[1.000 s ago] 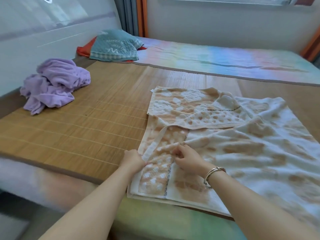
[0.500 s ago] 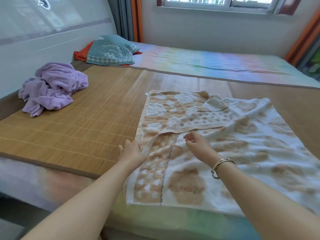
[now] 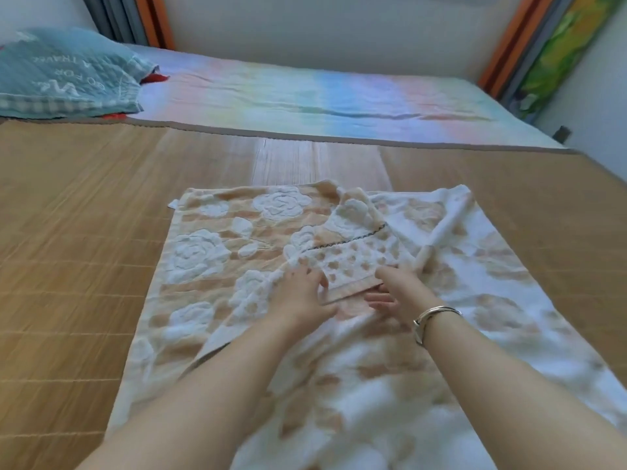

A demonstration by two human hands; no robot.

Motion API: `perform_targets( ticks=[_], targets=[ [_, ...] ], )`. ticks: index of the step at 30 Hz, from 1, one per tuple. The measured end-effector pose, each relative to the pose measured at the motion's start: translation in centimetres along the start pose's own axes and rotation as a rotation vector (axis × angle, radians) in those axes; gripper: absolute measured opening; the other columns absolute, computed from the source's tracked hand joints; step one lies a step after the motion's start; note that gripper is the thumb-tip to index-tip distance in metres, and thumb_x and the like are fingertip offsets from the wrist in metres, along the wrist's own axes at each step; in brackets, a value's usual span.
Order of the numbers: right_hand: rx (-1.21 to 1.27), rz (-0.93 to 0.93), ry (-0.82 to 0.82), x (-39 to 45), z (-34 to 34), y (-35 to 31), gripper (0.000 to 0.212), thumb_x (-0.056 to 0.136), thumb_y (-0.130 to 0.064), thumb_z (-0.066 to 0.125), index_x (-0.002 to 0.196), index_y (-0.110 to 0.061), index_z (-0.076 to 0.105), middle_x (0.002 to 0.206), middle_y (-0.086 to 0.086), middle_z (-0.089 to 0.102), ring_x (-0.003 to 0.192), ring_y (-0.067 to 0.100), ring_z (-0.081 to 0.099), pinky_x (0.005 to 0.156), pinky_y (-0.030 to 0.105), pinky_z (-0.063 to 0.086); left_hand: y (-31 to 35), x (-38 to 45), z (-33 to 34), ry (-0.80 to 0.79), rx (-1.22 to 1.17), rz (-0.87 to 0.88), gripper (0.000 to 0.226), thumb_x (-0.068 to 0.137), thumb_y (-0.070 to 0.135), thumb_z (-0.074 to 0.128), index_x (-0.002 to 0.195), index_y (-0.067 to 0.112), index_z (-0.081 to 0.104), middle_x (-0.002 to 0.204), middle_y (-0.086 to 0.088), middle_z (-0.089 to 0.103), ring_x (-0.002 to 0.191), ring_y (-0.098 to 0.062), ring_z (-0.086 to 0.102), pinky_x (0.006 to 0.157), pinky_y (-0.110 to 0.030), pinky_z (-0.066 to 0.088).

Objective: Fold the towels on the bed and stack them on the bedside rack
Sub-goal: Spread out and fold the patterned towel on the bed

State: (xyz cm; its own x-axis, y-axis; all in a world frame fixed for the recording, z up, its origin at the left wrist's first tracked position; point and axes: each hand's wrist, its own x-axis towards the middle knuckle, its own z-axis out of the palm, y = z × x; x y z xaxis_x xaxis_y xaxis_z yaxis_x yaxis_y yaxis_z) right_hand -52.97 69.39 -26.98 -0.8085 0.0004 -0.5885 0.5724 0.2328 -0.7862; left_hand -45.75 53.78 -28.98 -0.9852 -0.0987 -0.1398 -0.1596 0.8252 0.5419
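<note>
A beige and white towel [image 3: 217, 252] with a rose pattern lies spread on the bamboo mat [image 3: 78, 205]. One corner flap [image 3: 356, 259] with a dotted band is folded over its middle. My left hand [image 3: 298, 293] rests on the flap's near left corner with its fingers stretched out. My right hand [image 3: 397, 293], with a bracelet on the wrist, pinches the flap's near hem, thumb on top and fingers beneath. The towel's near part is blurred under my forearms. No rack is in view.
A blue pillow [image 3: 64, 79] lies at the far left on something red. Beyond the mat stretches a pastel striped sheet [image 3: 305, 100]. Curtains [image 3: 529, 56] hang at the far right, and a wall closes the right side.
Both hands have left the towel's near hem and reached farther up to the folded flap. The view has moved forward, and the purple towel at the left has dropped out of sight.
</note>
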Motion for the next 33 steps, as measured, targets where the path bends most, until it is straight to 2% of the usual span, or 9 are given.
perform_targets(
  ticks=[4, 8, 11, 14, 17, 20, 25, 29, 33],
  targets=[
    [0.105, 0.025, 0.008, 2.0, -0.8, -1.1, 0.018, 0.089, -0.012, 0.05, 0.103, -0.021, 0.056, 0.115, 0.008, 0.052, 0.1, 0.027, 0.056, 0.064, 0.032, 0.049, 1.3, 2.7, 0.7, 0.023, 0.026, -0.018, 0.021, 0.082, 0.03, 0.062, 0.1, 0.023, 0.056, 0.112, 0.004, 0.048, 0.108, -0.019, 0.044, 0.09, -0.036, 0.044],
    [-0.042, -0.245, 0.066, 1.8, 1.3, -2.8, 0.028, 0.093, -0.007, 0.046, 0.112, -0.017, 0.063, 0.109, -0.005, 0.055, 0.094, 0.009, 0.053, 0.077, 0.019, 0.042, -0.3, 3.6, -1.5, 0.049, -0.231, -0.102, 0.003, 0.085, 0.017, 0.057, 0.083, 0.017, 0.059, 0.092, 0.003, 0.058, 0.083, -0.015, 0.057, 0.072, -0.03, 0.05],
    [-0.009, -0.423, -0.041, 0.8, 5.1, -6.6, 0.029, 0.092, -0.004, 0.046, 0.112, -0.01, 0.067, 0.123, 0.005, 0.053, 0.1, 0.006, 0.054, 0.084, 0.013, 0.043, -1.3, 4.4, -4.1, 0.005, -0.501, -0.174, 0.013, 0.091, 0.032, 0.058, 0.091, 0.019, 0.061, 0.095, 0.005, 0.063, 0.083, -0.012, 0.063, 0.065, -0.02, 0.046],
    [0.072, -0.476, -0.251, -0.1, 10.8, -11.8, 0.029, 0.092, -0.002, 0.044, 0.107, -0.003, 0.068, 0.126, 0.014, 0.053, 0.085, 0.004, 0.056, 0.071, 0.006, 0.046, -2.5, 5.3, -8.0, 0.004, -0.837, -0.238, 0.037, 0.086, 0.064, 0.047, 0.099, 0.032, 0.059, 0.107, 0.005, 0.066, 0.1, -0.013, 0.064, 0.083, -0.032, 0.052],
    [0.086, -0.508, -0.379, -0.2, 16.3, -16.0, 0.025, 0.092, -0.011, 0.046, 0.101, -0.007, 0.069, 0.125, 0.015, 0.055, 0.106, 0.017, 0.057, 0.09, 0.024, 0.046, -4.4, 5.4, -12.3, 0.062, -0.966, -0.187, 0.036, 0.088, 0.061, 0.048, 0.116, 0.04, 0.056, 0.109, 0.018, 0.066, 0.101, 0.003, 0.061, 0.076, -0.016, 0.047],
    [0.101, -0.493, -0.431, 0.3, 20.2, -18.5, 0.028, 0.096, -0.007, 0.04, 0.105, -0.004, 0.067, 0.101, 0.009, 0.058, 0.089, 0.014, 0.055, 0.073, 0.019, 0.046, -8.0, 5.7, -15.6, 0.21, -0.9, -0.26, 0.007, 0.091, 0.019, 0.06, 0.095, 0.02, 0.067, 0.083, 0.005, 0.071, 0.075, -0.01, 0.067, 0.057, -0.018, 0.049],
    [-0.039, -0.517, -0.451, 2.8, 26.9, -19.2, 0.032, 0.098, -0.009, 0.036, 0.111, -0.001, 0.065, 0.09, 0.012, 0.054, 0.071, 0.013, 0.051, 0.056, 0.013, 0.044, -15.2, 7.5, -18.1, 0.245, -0.799, -0.371, 0.012, 0.09, 0.011, 0.061, 0.083, 0.012, 0.071, 0.071, 0.003, 0.068, 0.066, -0.01, 0.064, 0.057, -0.017, 0.047],
    [-0.566, -0.514, -0.47, 7.2, 31.9, -15.5, 0.031, 0.096, -0.014, 0.04, 0.116, -0.007, 0.062, 0.111, 0.009, 0.057, 0.106, 0.022, 0.052, 0.095, 0.032, 0.044, -20.7, 7.7, -15.6, 0.153, -0.707, -0.545, 0.013, 0.087, 0.025, 0.066, 0.081, 0.014, 0.068, 0.077, -0.005, 0.072, 0.072, -0.021, 0.069, 0.062, -0.034, 0.057],
    [-0.621, -0.466, -0.416, 8.3, 33.5, -12.0, 0.041, 0.097, -0.029, 0.038, 0.108, 0.0, 0.064, 0.119, 0.014, 0.063, 0.115, 0.028, 0.055, 0.103, 0.045, 0.039, -23.1, 7.5, -13.7, 0.097, -0.823, -0.657, 0.012, 0.09, 0.016, 0.064, 0.091, 0.004, 0.064, 0.088, -0.016, 0.073, 0.075, -0.024, 0.071, 0.055, -0.03, 0.057]
  ],
)
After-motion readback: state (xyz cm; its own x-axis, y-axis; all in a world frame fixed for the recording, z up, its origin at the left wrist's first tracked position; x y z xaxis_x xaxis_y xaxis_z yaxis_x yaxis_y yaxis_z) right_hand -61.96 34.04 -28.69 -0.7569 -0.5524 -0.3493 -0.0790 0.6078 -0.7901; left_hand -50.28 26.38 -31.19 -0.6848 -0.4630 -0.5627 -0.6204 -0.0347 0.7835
